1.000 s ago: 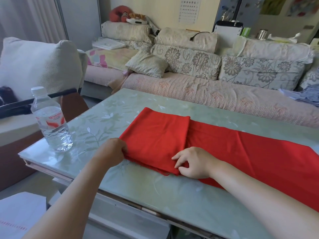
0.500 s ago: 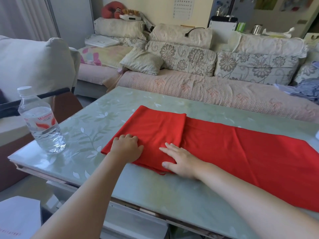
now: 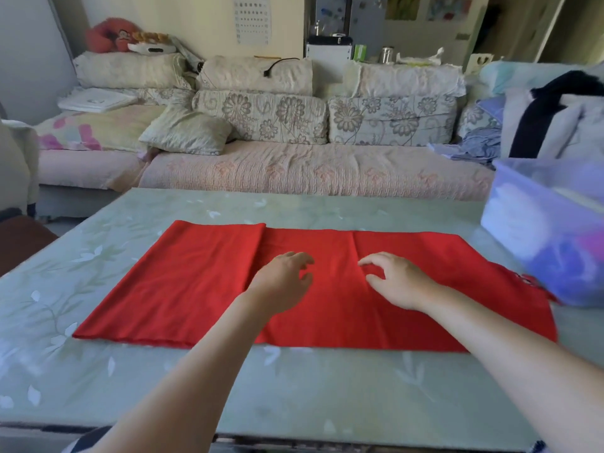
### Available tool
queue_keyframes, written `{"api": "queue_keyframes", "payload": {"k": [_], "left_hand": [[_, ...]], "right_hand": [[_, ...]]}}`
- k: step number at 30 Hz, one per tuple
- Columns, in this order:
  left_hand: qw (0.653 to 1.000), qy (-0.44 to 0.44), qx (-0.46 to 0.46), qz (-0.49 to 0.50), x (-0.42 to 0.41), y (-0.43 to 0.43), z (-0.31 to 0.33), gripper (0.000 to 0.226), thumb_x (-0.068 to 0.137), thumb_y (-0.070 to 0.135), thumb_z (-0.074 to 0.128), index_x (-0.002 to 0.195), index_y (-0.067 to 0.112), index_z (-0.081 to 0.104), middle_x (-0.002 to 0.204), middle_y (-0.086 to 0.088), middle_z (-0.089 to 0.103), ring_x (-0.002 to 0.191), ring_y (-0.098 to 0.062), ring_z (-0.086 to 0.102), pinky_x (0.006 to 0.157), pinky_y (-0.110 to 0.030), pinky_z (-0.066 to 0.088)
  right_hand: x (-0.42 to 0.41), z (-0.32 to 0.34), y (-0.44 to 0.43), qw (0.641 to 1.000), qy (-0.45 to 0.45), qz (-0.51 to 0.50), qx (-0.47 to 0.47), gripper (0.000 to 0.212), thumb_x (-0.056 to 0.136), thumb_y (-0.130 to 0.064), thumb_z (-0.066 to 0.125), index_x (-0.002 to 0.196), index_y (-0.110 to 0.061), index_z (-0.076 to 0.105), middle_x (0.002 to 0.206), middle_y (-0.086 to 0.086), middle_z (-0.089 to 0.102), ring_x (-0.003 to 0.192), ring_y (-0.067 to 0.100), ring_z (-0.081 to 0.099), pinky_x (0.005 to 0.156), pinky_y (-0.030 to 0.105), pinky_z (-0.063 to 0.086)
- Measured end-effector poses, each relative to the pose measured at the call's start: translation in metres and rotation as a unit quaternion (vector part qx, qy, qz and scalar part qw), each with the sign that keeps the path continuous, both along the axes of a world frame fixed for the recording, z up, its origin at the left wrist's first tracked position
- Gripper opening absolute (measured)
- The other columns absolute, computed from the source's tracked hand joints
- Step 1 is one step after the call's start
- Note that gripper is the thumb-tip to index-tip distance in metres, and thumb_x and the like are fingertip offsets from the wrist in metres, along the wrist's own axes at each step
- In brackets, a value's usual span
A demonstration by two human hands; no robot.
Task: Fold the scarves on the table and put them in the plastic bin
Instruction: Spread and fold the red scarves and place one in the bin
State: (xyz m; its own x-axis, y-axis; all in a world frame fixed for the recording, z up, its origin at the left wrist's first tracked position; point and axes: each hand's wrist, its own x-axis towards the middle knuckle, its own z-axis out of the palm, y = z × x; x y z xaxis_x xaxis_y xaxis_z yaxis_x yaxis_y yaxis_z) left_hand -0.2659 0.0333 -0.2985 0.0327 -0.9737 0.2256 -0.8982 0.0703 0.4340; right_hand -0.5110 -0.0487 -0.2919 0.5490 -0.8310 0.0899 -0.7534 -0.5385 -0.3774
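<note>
The left hand [image 3: 282,282] and the right hand [image 3: 397,279] are over the middle of the red scarf [image 3: 408,318], palms down. Their fingers are loosely curled and apart, gripping nothing; whether the fingertips touch the cloth cannot be told.

The table [image 3: 294,387] carries the scarf, which lies flat with its long axis running left to right across the person. The plastic bin [image 3: 549,230] stands at the scarf's right end, touching or overlapping its fringed corner [image 3: 531,280], so the right hand is the nearer to it.

The scarf's left end is doubled over, and the folded edge [image 3: 262,246] lies just left of the left hand. The single layer stretches away to the right of the right hand. The next fold probably travels along that long axis, one end brought over toward the other.

No brand or label can be read. The wall chart [image 3: 253,18] far behind the scarf is too small to read, and the bin's contents are blurred.
</note>
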Motion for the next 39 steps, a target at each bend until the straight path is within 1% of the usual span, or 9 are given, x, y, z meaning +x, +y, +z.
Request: {"api": "queue_keyframes", "payload": {"k": [7, 12, 17, 23, 26, 28, 31, 34, 39], "left_hand": [[0.996, 0.016, 0.023, -0.090, -0.111, -0.052, -0.005, 0.036, 0.093, 0.023, 0.055, 0.128, 0.019, 0.059, 0.118, 0.002, 0.063, 0.109, -0.017, 0.058, 0.095, -0.027, 0.044], [0.986, 0.024, 0.022, -0.163, -0.205, -0.096, -0.005, 0.035, 0.092, 0.017, 0.054, 0.127, 0.018, 0.059, 0.119, -0.002, 0.063, 0.111, -0.018, 0.057, 0.097, -0.029, 0.044], [0.976, -0.010, 0.035, -0.213, -0.287, -0.130, -0.004, 0.041, 0.093, 0.006, 0.046, 0.131, 0.017, 0.058, 0.133, -0.005, 0.058, 0.121, -0.022, 0.053, 0.101, -0.028, 0.039], [0.953, -0.117, 0.021, -0.279, -0.337, -0.162, -0.011, 0.064, 0.085, -0.003, 0.044, 0.141, 0.028, 0.048, 0.145, 0.005, 0.047, 0.131, -0.018, 0.046, 0.104, -0.037, 0.042], [0.930, -0.245, 0.015, -0.272, -0.346, -0.175, -0.010, 0.062, 0.092, 0.005, 0.044, 0.147, 0.034, 0.037, 0.145, 0.008, 0.047, 0.131, -0.018, 0.045, 0.101, -0.036, 0.044], [0.925, -0.274, -0.018, -0.262, -0.346, -0.184, -0.011, 0.047, 0.095, 0.014, 0.045, 0.137, 0.034, 0.049, 0.129, 0.004, 0.059, 0.121, -0.022, 0.054, 0.093, -0.037, 0.048], [0.952, -0.177, -0.059, -0.242, -0.334, -0.188, -0.008, 0.025, 0.088, 0.012, 0.051, 0.107, 0.021, 0.064, 0.105, -0.004, 0.061, 0.104, -0.027, 0.059, 0.076, -0.039, 0.050], [0.964, -0.090, -0.094, -0.231, -0.305, -0.186, 0.001, 0.022, 0.074, 0.009, 0.051, 0.091, 0.015, 0.064, 0.090, -0.007, 0.060, 0.090, -0.032, 0.060, 0.068, -0.040, 0.050], [0.970, -0.039, -0.135, -0.196, -0.233, -0.168, 0.023, 0.019, 0.073, -0.003, 0.060, 0.085, 0.010, 0.067, 0.081, -0.007, 0.063, 0.080, -0.031, 0.062, 0.066, -0.033, 0.046]], "right_hand": [[-0.119, 0.001, -0.034, 0.991, 0.000, -0.124, -0.039, 0.031, 0.094, -0.016, 0.055, 0.122, -0.025, 0.066, 0.133, -0.003, 0.059, 0.125, 0.020, 0.055, 0.107, 0.034, 0.041], [-0.206, -0.003, -0.040, 0.965, 0.011, -0.256, -0.048, 0.048, 0.088, -0.005, 0.048, 0.130, -0.025, 0.062, 0.135, 0.003, 0.059, 0.125, 0.027, 0.054, 0.104, 0.039, 0.044], [-0.250, -0.023, -0.038, 0.943, 0.110, -0.311, 0.030, 0.063, 0.090, -0.042, 0.065, 0.144, -0.017, 0.046, 0.147, 0.008, 0.048, 0.131, 0.033, 0.048, 0.107, 0.040, 0.041], [-0.259, -0.030, -0.048, 0.947, 0.050, -0.311, 0.058, 0.032, 0.085, -0.044, 0.071, 0.105, -0.020, 0.069, 0.115, 0.007, 0.070, 0.111, 0.028, 0.064, 0.084, 0.032, 0.047], [-0.259, -0.021, -0.050, 0.946, 0.006, -0.317, 0.065, 0.025, 0.080, -0.042, 0.071, 0.073, -0.021, 0.058, 0.098, 0.004, 0.071, 0.099, 0.028, 0.067, 0.072, 0.029, 0.044], [-0.255, -0.017, -0.052, 0.944, -0.041, -0.320, 0.075, 0.027, 0.079, -0.038, 0.068, 0.067, -0.019, 0.053, 0.086, 0.004, 0.068, 0.093, 0.028, 0.066, 0.067, 0.028, 0.040], [-0.246, -0.009, -0.055, 0.936, -0.107, -0.326, 0.081, 0.013, 0.078, -0.028, 0.066, 0.081, -0.017, 0.059, 0.085, 0.001, 0.065, 0.091, 0.027, 0.065, 0.067, 0.027, 0.042], [-0.232, -0.001, -0.054, 0.931, -0.129, -0.324, 0.106, 0.034, 0.072, -0.028, 0.066, 0.105, -0.025, 0.060, 0.099, -0.003, 0.065, 0.095, 0.022, 0.064, 0.072, 0.026, 0.045], [-0.182, 0.025, -0.045, 0.948, -0.165, -0.240, 0.131, 0.018, 0.068, -0.034, 0.070, 0.072, -0.017, 0.063, 0.066, -0.006, 0.063, 0.070, 0.018, 0.065, 0.056, 0.026, 0.042]]}}
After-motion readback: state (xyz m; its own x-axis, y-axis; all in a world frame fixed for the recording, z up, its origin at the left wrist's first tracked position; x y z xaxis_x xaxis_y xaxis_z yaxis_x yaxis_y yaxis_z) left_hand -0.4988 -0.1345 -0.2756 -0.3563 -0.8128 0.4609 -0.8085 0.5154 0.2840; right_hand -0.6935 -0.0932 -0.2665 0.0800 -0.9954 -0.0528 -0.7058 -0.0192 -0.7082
